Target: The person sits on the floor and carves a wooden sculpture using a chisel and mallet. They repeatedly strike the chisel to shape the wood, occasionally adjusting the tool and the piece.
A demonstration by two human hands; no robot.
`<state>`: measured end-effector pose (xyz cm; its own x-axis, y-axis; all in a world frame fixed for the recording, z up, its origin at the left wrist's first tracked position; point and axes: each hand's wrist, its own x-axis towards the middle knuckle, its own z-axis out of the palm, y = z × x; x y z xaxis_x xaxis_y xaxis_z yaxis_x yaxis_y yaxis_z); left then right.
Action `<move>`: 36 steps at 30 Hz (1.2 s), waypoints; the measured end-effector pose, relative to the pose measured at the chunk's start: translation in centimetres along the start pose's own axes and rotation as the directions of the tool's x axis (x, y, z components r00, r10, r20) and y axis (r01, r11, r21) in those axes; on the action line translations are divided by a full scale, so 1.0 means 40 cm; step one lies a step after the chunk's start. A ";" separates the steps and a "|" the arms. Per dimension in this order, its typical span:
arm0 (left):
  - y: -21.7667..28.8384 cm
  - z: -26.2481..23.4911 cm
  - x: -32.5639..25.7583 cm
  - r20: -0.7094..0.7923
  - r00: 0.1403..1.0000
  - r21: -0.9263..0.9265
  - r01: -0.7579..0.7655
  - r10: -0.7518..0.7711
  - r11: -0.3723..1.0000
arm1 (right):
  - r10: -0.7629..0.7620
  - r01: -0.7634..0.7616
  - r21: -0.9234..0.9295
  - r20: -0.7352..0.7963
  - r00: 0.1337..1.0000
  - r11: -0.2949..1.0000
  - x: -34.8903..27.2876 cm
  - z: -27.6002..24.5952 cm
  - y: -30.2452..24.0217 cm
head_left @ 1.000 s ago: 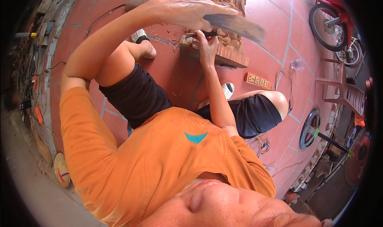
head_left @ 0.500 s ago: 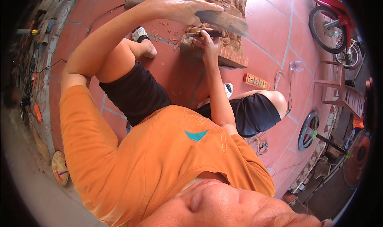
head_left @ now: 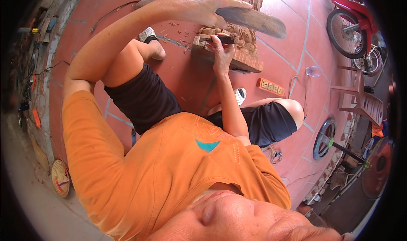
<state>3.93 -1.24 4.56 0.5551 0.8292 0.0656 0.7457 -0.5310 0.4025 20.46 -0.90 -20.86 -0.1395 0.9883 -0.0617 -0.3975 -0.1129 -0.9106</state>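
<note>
A brown wooden carving [head_left: 246,44] on a block-like base [head_left: 248,63] stands on the floor at the top middle. My left hand [head_left: 199,6] is closed round a flat wooden mallet [head_left: 258,21], whose blade-like end reaches over the carving. Below it, my right hand [head_left: 222,54] pinches a dark, narrow chisel [head_left: 227,40] against the lower part of the carving, fingers wrapped near its middle. Mallet and chisel are apart. The carving's upper part is partly hidden by the mallet and cut off by the frame's edge.
Wood shavings [head_left: 184,42] lie on the red tiles left of the carving. An orange power strip [head_left: 270,87] sits to its right, with cables near it. Farther right are a red motorbike [head_left: 352,29], a plastic chair [head_left: 366,101] and a fan [head_left: 377,169]. Tools line the left wall.
My left hand has shifted right with the mallet, so its end now reaches farther past the carving. My right hand and the chisel stay at nearly the same spot.
</note>
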 end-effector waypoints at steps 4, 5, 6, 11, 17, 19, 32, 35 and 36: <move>0.024 -0.010 0.000 0.025 1.000 -0.085 0.020 -0.018 0.996 | -0.005 0.005 -0.005 0.006 1.000 1.000 0.002 0.003 -0.006; 0.021 -0.001 0.001 -0.001 1.000 -0.101 -0.002 0.001 0.995 | -0.005 0.005 -0.005 0.009 1.000 1.000 0.003 0.000 -0.005; 0.019 0.005 0.002 -0.027 0.999 -0.116 -0.023 0.020 0.993 | 0.003 -0.003 0.004 0.007 1.000 1.000 0.004 -0.001 -0.002; 0.027 0.003 0.002 -0.058 0.998 -0.133 -0.045 0.038 0.990 | -0.012 0.012 0.006 0.025 1.000 1.000 0.001 0.008 0.011; 0.022 0.009 0.004 -0.023 1.000 -0.100 -0.015 0.013 0.995 | -0.028 0.029 -0.076 0.014 1.000 0.997 -0.001 0.016 0.005; 0.026 0.006 0.003 -0.016 1.000 -0.089 -0.002 0.000 0.996 | -0.025 0.025 -0.091 0.004 1.000 0.996 -0.003 0.029 -0.008; -0.015 0.042 0.021 0.111 0.994 0.101 -0.033 0.022 0.994 | -0.028 0.027 -0.052 -0.009 1.000 0.998 0.004 0.018 0.003; 0.018 0.015 0.018 0.018 1.000 -0.130 -0.002 0.004 0.992 | -0.023 0.023 -0.060 0.011 1.000 0.998 0.006 0.026 0.005; 0.019 0.019 0.026 -0.030 1.000 -0.208 -0.011 0.005 0.978 | -0.025 0.025 -0.067 0.005 1.000 0.997 0.008 0.016 0.006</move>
<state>5.37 -0.93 4.23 0.5479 0.8312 0.0948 0.6464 -0.4925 0.5828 19.75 -0.68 -20.85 -0.1342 0.9903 -0.0367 -0.3390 -0.0807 -0.9373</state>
